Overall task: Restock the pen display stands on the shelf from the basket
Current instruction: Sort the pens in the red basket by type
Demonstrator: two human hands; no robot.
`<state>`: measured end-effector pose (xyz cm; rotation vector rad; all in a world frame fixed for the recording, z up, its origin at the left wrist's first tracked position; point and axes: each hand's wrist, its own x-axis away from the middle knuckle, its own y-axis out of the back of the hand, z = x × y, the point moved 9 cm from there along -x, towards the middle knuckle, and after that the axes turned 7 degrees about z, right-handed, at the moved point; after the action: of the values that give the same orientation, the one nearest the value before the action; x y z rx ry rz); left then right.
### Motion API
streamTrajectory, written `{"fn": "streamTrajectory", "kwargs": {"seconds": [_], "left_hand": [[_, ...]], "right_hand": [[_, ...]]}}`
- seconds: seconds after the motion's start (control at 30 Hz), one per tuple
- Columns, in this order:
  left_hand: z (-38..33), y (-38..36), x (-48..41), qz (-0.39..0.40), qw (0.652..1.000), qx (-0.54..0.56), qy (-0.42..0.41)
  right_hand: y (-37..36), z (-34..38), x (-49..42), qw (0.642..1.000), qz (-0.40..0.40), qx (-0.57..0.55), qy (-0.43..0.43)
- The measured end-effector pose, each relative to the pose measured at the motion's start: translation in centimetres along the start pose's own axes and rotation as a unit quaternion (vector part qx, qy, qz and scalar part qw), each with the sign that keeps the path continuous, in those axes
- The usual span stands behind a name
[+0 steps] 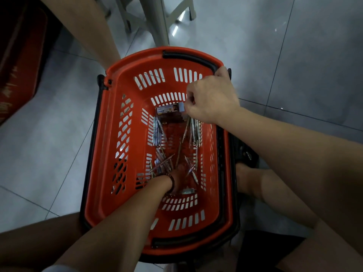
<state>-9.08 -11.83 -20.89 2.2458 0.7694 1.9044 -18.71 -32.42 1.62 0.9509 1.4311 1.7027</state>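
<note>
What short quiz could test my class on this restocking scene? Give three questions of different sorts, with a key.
1. True or false: the right hand pinches the end of the box inside the basket.
2. What lies loose on the basket's bottom? A) pens B) erasers C) rulers
3. Which wrist wears the dark bracelet?
Key: 1 true; 2 A; 3 the left. The left hand reaches down among the pens.
</note>
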Motion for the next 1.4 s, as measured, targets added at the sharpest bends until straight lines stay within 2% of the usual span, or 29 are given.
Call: {"fn": "streamTrajectory", "kwargs": {"seconds": [0.1, 0.17, 0.2, 0.3, 0.47, 0.53, 0.6, 0.67, 0.73, 0.83, 0.93, 1.0, 1.1, 1.2, 1.3, 1.4], "left_hand": [[0.1, 1.6, 0.8, 0.005, 0.992, 0.109, -0.068], [0.5, 2.9, 2.3, 0.0, 0.966, 0.237, -0.106], [1.2, 3.4, 3.0, -0.011, 0.942, 0.317, -0.107], [1.1, 3.9, 5.7, 0.025, 0.807, 0.571, -0.146], [0.5, 7.3, 11.4, -0.004, 0.649, 0.711, -0.27], [0.9, 8.0, 13.1, -0.023, 0.609, 0.739, -0.288], [1.4, 8.2, 14.5, -0.05, 0.585, 0.752, -0.299], [1.5, 8.4, 15.9, -0.073, 0.58, 0.75, -0.31], [2.3, 8.5, 16.8, -0.109, 0.577, 0.749, -0.307], [3.4, 8.9, 17.8, -0.152, 0.565, 0.756, -0.294], [3.9, 8.5, 18.1, -0.165, 0.555, 0.765, -0.281], [4.4, 8.2, 18.2, -0.184, 0.573, 0.752, -0.268], [4.7, 7.8, 18.1, -0.219, 0.621, 0.712, -0.245], [5.0, 6.5, 17.2, -0.224, 0.68, 0.679, -0.164], [6.5, 6.0, 14.4, -0.279, 0.749, 0.591, -0.107], [7.2, 5.9, 9.4, -0.28, 0.776, 0.554, -0.109]], "right_hand": [[0.0, 0.0, 0.1, 1.0, 0.002, 0.0, -0.001], [0.0, 0.0, 0.4, 1.0, 0.007, -0.002, 0.001], [-0.1, 0.0, 0.6, 1.0, 0.012, -0.005, 0.002], [-0.1, -0.3, 1.1, 0.999, 0.026, -0.026, -0.002], [0.6, 2.1, 2.6, 0.984, 0.085, -0.154, 0.011], [0.6, 3.7, 3.8, 0.962, 0.116, -0.247, -0.002], [-0.1, 4.7, 5.9, 0.927, 0.138, -0.346, -0.043], [-1.4, 5.7, 8.9, 0.865, 0.157, -0.467, -0.098], [-2.7, 7.7, 11.4, 0.807, 0.193, -0.545, -0.117], [-4.2, 11.6, 13.0, 0.787, 0.246, -0.56, -0.073], [-5.1, 13.4, 13.4, 0.794, 0.22, -0.564, -0.05], [-5.8, 13.7, 13.5, 0.802, 0.205, -0.559, -0.043], [-5.8, 12.6, 13.0, 0.846, 0.187, -0.496, -0.057], [-5.5, 9.1, 12.0, 0.887, 0.163, -0.408, -0.144], [-7.4, 6.8, 10.4, 0.891, 0.212, -0.339, -0.213], [-8.5, 6.0, 7.9, 0.904, 0.214, -0.284, -0.238]]}}
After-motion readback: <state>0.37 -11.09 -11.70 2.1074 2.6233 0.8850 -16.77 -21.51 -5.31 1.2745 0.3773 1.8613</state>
